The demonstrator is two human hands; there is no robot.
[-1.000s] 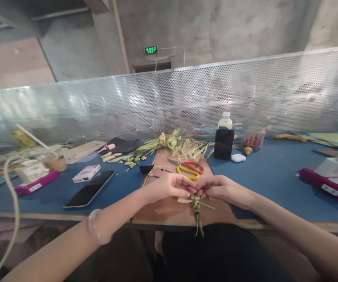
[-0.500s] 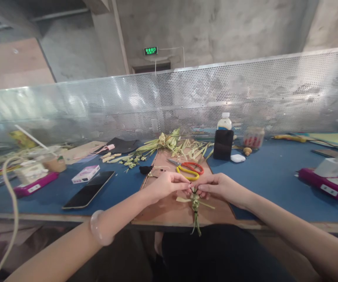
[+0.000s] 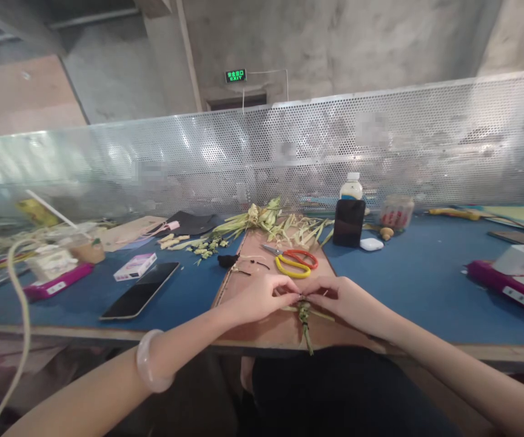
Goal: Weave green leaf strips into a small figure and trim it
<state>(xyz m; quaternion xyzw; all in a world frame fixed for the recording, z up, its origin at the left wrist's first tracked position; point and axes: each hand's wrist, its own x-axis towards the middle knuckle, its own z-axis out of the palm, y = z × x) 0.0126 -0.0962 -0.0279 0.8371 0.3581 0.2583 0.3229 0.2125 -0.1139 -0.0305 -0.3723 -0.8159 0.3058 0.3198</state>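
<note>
Left hand (image 3: 262, 297) and right hand (image 3: 346, 297) apparently pinch the leaf bundle (image 3: 304, 314); an uneven tug could unravel it.

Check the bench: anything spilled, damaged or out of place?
Nothing looks spilled or damaged. Slightly untidy: thin black strands lie loose on the flat brown board, left of the red-and-yellow-handled metal scissors.

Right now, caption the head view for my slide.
Left hand and right hand pinch a knotted leaf braid near red-and-yellow-handled scissors.
</note>
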